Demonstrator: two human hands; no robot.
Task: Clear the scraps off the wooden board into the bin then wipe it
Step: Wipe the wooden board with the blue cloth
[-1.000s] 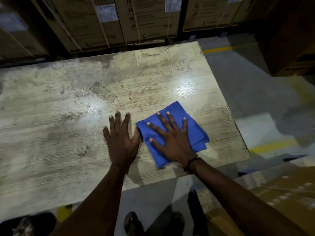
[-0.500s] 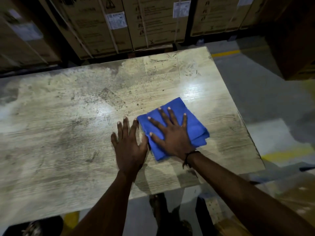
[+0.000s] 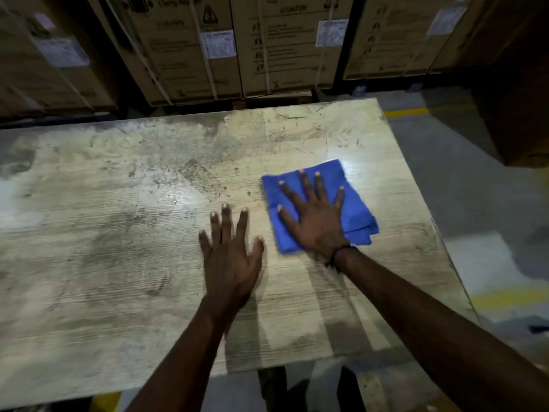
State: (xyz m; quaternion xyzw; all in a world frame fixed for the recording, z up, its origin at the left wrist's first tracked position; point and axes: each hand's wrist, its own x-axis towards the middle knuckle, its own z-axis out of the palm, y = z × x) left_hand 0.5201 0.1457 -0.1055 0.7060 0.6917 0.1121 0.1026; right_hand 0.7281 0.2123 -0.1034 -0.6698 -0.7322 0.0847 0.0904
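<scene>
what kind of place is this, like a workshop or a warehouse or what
Most likely a warehouse or stockroom. Tall strapped cardboard cartons with shipping labels stand in rows behind the worn wooden board, and the concrete floor carries yellow line markings.

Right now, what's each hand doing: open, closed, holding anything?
Left hand: open, flat on the wooden board, holding nothing.
Right hand: open, fingers spread, pressing the blue cloth onto the board.

cloth [image 3: 353, 200]: blue | board [image 3: 118, 233]: pale, grey-stained woodgrain | boxes [image 3: 190, 49]: brown
</scene>
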